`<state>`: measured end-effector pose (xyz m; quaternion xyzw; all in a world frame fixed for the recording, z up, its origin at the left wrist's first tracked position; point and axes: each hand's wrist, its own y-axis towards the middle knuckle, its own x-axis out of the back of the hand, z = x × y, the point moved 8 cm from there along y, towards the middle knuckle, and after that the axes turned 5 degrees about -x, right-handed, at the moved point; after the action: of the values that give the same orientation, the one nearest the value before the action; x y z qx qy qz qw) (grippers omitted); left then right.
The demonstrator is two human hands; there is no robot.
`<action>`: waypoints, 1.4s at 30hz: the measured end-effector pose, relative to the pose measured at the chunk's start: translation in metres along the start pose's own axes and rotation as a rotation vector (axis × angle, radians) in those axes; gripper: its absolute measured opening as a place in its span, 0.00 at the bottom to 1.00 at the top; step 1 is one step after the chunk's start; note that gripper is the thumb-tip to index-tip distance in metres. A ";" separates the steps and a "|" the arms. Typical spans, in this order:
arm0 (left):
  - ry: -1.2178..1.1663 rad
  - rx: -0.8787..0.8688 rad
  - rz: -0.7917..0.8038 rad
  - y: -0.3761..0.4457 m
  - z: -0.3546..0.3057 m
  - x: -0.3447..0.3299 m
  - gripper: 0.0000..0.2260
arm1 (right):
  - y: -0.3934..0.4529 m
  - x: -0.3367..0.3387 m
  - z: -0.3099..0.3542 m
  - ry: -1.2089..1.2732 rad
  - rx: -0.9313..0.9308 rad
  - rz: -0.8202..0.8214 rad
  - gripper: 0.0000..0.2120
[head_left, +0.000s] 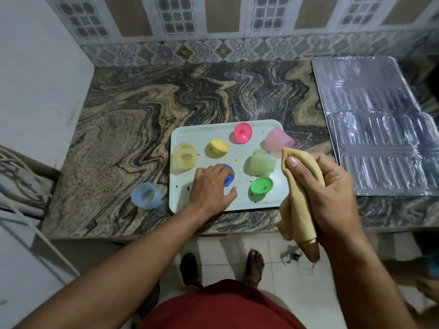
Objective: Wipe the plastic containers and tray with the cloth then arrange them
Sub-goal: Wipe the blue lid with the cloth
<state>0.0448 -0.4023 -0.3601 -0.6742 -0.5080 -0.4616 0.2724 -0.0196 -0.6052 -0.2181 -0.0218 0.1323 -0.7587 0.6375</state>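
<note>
A pale tray [209, 134] lies on the marble counter [142, 110] with crumbs on it. On the tray are a yellow container [185, 159], a green container [262, 163] and a pink container [278, 138], all on their sides, plus a yellow lid [219, 146], a pink lid [242, 132] and a green lid [261, 185]. My left hand [211, 188] covers a blue lid [229, 175], with its fingers curled over it. A blue container [146, 195] stands on the counter left of the tray. My right hand [325, 193] grips a tan cloth [300, 210] above the tray's right edge.
A ribbed foil sheet [370, 119] covers the counter's right side. A tiled wall [213, 32] runs along the back and a white wall [35, 79] on the left. The counter's front edge is just below the tray; my feet stand on the floor tiles beneath.
</note>
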 end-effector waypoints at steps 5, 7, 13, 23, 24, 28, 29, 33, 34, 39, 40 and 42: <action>-0.020 0.080 0.004 0.007 0.006 -0.005 0.10 | 0.000 0.016 -0.004 -0.007 -0.006 -0.033 0.08; -0.039 0.100 -0.017 0.008 0.009 -0.003 0.08 | 0.001 0.018 -0.007 0.015 -0.018 -0.030 0.10; -0.100 0.158 -0.093 0.009 0.020 0.000 0.06 | 0.003 0.016 -0.011 0.001 -0.023 -0.015 0.09; -0.509 0.487 -0.233 0.011 0.052 0.023 0.02 | 0.002 0.017 -0.022 0.002 -0.037 -0.021 0.10; -0.648 0.552 -0.249 0.009 0.054 0.028 0.04 | 0.001 0.018 -0.023 -0.004 -0.034 -0.032 0.09; -1.501 0.737 -0.299 -0.004 0.032 0.046 0.07 | 0.003 0.015 -0.019 -0.033 0.041 -0.107 0.07; -1.677 0.749 -0.298 -0.008 0.022 0.052 0.07 | 0.004 0.011 -0.017 -0.042 0.061 -0.113 0.06; -1.961 0.726 -0.308 -0.027 -0.014 0.076 0.03 | 0.002 -0.016 -0.011 -0.105 0.139 -0.115 0.02; -1.985 0.701 -0.317 -0.030 -0.022 0.082 0.05 | 0.000 -0.025 -0.008 -0.118 0.156 -0.109 0.02; -2.024 0.551 -0.332 -0.035 -0.048 0.106 0.15 | -0.011 -0.059 0.010 -0.141 0.278 -0.114 0.03; -2.009 0.516 -0.318 -0.035 -0.051 0.110 0.14 | -0.013 -0.063 0.013 -0.160 0.300 -0.119 0.04; -1.954 0.441 -0.282 -0.035 -0.057 0.116 0.15 | -0.014 -0.069 0.018 -0.195 0.326 -0.122 0.04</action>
<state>-0.0004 -0.3876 -0.2350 -0.6254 -0.6576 0.3688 -0.2011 -0.0164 -0.5395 -0.1886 0.0006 -0.0562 -0.8015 0.5953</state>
